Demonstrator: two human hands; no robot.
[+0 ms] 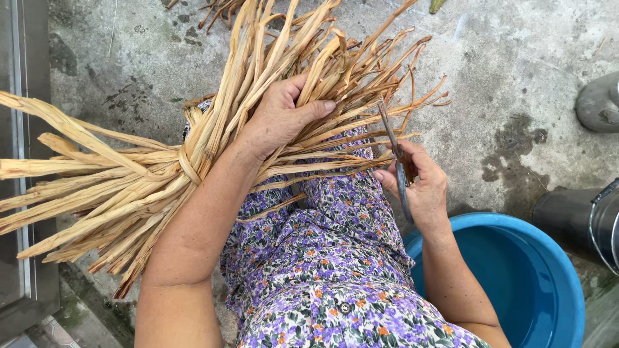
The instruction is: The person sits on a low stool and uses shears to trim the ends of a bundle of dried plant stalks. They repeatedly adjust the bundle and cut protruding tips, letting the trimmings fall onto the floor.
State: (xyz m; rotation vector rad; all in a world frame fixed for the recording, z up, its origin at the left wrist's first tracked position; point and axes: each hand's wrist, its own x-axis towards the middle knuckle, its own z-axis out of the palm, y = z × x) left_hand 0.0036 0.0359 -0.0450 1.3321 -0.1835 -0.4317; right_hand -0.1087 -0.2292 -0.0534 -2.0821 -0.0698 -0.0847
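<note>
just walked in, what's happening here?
A seated person in a floral dress has a tied bundle of dried stalks across the lap. The left hand presses down on the stalks where they fan out. The right hand holds scissors, blades at the stalk tips. A blue basin sits on the concrete floor beside the right arm.
</note>
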